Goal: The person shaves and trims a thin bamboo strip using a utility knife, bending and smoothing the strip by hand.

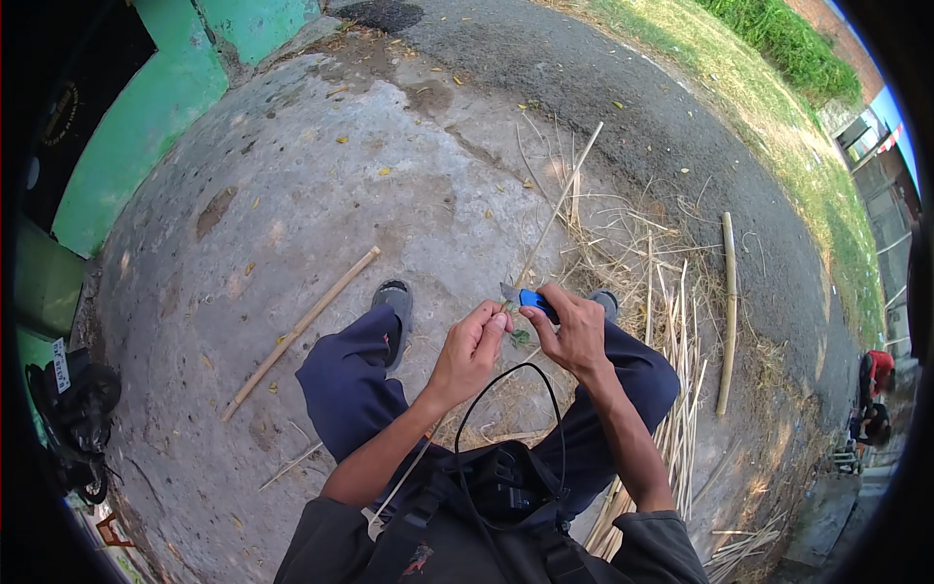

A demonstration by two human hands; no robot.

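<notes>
Pinching long, thin, pale-tan bamboo-like strip [560, 214] btwn thumb & fingers of left hand [469, 348], approx. at centre, w/ small green scrap [510, 307] by fingertips, poss. as padding; can't tell if leaf or cloth. Gripping blue-handled knife w/ short grey metal blade [539, 306] in right hand [576, 331], fingers wrapped round handle, thumb pressed on it, prob. for fine control. Holding blade up against or just beside strip; can't tell if touching. Aiming strip's far end fwd & to the right, prob. to give its length free room. Sitting w/ knees wide in dark-blue trousers [341, 375], prob. to clear space for both hands. Note loose bundle of pale split strips [685, 380] lengthwise by right leg, prob. for easy reach; also thick, round, yellow-tan pole [729, 311] far right & thinner straight tan pole [302, 333] at left, both well apart from hands, prob. out of elbows' way.
</notes>
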